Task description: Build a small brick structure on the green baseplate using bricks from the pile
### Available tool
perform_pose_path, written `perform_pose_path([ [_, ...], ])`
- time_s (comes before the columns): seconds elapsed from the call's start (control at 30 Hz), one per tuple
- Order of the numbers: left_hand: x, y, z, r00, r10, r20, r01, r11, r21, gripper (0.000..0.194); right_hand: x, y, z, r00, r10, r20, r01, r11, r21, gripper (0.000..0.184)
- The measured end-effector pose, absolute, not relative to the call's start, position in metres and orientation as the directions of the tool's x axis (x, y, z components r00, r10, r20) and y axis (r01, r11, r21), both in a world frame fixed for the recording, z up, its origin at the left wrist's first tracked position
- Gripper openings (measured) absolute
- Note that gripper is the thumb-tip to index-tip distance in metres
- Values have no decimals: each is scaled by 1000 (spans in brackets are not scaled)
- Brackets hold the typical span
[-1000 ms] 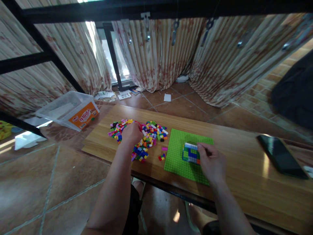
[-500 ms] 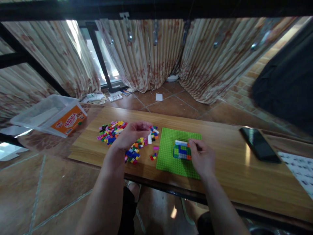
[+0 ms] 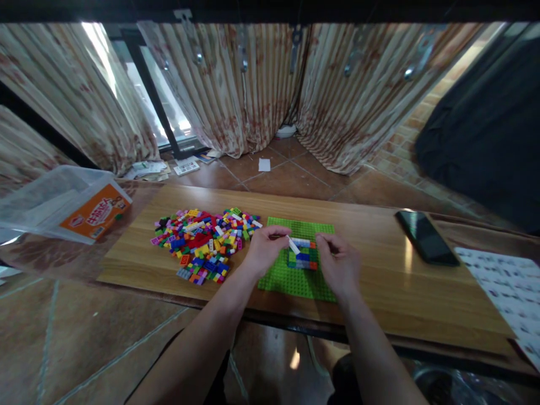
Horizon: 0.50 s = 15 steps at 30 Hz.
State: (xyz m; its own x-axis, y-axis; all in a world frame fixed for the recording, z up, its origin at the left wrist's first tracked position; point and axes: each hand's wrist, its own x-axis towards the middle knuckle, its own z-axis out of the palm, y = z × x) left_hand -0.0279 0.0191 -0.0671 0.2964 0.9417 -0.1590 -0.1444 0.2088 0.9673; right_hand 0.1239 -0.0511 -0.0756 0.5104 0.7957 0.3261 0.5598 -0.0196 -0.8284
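A long white building brick (image 3: 293, 245) is pinched between the thumb and fingers of my left hand (image 3: 268, 250). It tilts over a low block of coloured bricks (image 3: 302, 262) with blue, green, white, grey and orange parts. That block sits on a green studded baseplate (image 3: 278, 281). Just right of the block is my right hand (image 3: 341, 263), its fingers curled together; whether anything is between them is hidden. To the left, a large pile of loose bricks (image 3: 202, 239) in many colours spreads over the wooden table.
A clear plastic box (image 3: 71, 208) with an orange label stands at the table's left end. On the right lie a black phone (image 3: 427, 237) and a printed sheet (image 3: 502, 292). Curtains (image 3: 270, 95) hang beyond the table, and papers lie on the tiled floor.
My left hand has carried the white brick rightward from the pile to above the brick block. My right hand stays by the block's right side. The whole view has shifted slightly.
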Motion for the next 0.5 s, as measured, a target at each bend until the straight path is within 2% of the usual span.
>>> perform_pose_path([
  [0.23, -22, 12, -65, 257, 953, -162, -219, 221, 950, 14, 118, -53, -71, 284, 883, 372, 573, 155, -805, 21],
  [0.4, -22, 10, -66, 247, 959, -141, -215, 196, 957, 12, 117, -53, -71, 214, 908, 360, 642, 147, -752, 17],
  [0.5, -23, 11, -69, 259, 951, -168, -154, 213, 965, 9, 120, -52, -71, 207, 918, 339, 656, 127, -744, 19],
])
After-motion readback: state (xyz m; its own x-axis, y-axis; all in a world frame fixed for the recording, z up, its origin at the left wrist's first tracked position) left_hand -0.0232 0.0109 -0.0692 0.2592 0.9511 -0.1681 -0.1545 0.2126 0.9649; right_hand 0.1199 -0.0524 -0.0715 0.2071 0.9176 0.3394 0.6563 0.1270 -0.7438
